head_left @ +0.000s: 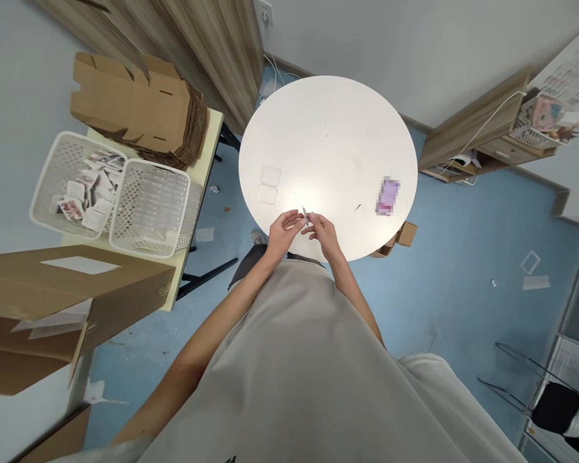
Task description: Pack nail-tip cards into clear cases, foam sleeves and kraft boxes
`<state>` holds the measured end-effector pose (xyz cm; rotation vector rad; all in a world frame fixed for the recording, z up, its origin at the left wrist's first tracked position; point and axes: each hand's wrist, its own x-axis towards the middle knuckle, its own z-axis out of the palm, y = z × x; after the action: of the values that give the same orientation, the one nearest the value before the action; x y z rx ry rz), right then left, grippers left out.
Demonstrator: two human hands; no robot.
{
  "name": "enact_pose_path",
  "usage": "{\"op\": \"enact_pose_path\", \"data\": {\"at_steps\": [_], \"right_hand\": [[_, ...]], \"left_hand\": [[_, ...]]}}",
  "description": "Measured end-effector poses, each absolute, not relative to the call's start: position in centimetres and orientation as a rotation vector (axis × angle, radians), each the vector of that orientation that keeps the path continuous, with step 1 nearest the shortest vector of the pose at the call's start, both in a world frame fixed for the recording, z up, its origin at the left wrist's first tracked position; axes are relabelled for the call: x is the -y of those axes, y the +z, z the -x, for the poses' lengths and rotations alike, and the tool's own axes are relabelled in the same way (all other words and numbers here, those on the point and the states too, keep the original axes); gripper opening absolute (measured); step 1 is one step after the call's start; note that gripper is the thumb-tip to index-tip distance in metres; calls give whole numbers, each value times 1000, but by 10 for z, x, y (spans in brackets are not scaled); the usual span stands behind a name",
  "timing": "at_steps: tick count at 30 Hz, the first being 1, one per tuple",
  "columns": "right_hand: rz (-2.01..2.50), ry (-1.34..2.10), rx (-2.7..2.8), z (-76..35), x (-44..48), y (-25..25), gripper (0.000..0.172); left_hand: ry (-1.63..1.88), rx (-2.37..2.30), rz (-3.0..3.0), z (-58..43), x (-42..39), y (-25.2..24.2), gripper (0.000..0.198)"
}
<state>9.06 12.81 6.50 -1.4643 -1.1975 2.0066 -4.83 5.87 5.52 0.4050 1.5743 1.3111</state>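
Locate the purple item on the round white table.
In the head view, the purple item lies near the right edge of the table, apart from and right of the person's right hand.

Round white table (328, 128) at centre, two clear cases (269, 184) at its 9 o'clock, blurred purple packet (388, 196) at its 3, two white baskets (183, 215) at 9 o'clock beyond it, flat cartons (139, 106) at 10, big box (67, 302) at 8, shelf basket (535, 122) at 2, blue floor (453, 283).
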Motion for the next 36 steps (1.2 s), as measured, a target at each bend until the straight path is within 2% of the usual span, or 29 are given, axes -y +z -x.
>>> {"op": "enact_pose_path", "data": {"at_steps": [8,13,20,27,32,36], "right_hand": [[1337,2162,1140,-95,-127,61,62],[1308,2165,1095,-96,-130,60,67],[1371,2217,984,-80,-123,71,81],[1373,2157,907,-52,-114,74,80],[1396,2022,1139,-28,-120,80,73],[1481,1800,1361,-1,-121,80,76]], "left_hand": [[1227,-1634,-504,53,-64,47,51],[1235,-1579,-469,61,-68,47,60],[1298,-1442,-469,81,-67,74,46],[1300,-1400,-520,106,-66,83,46],[1325,-1394,-530,124,-67,88,53],[1374,-1386,-508,139,-66,86,47]]}}
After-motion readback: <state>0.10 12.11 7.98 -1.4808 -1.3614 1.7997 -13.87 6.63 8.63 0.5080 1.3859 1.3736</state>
